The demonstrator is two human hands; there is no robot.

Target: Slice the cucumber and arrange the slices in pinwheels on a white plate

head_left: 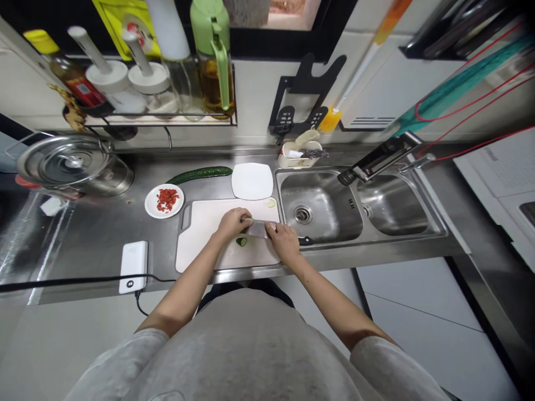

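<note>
My right hand [284, 240] is closed on a knife [258, 229], its blade reaching left above the white cutting board [200, 245]. My left hand [233, 224] pinches a small green piece [248, 219] at the tip of the blade, mostly hidden by the fingers. A cut cucumber chunk [241, 241] lies on the board just below the blade. Near the board's top right corner rests a pale green slice [271, 203]. Behind the board are a long whole cucumber [203, 175] and a white square plate [252, 181]. A round plate [149, 207] with chopped red pieces [167, 199] stands to the left.
A double sink [321, 203] with a black faucet [368, 161] lies to the right. A white power bank [134, 266] with cables sits front left, a steel pot [71, 167] back left. Bottles and jars stand on a wall rack [167, 119]. A sponge holder [298, 161] is behind the sink.
</note>
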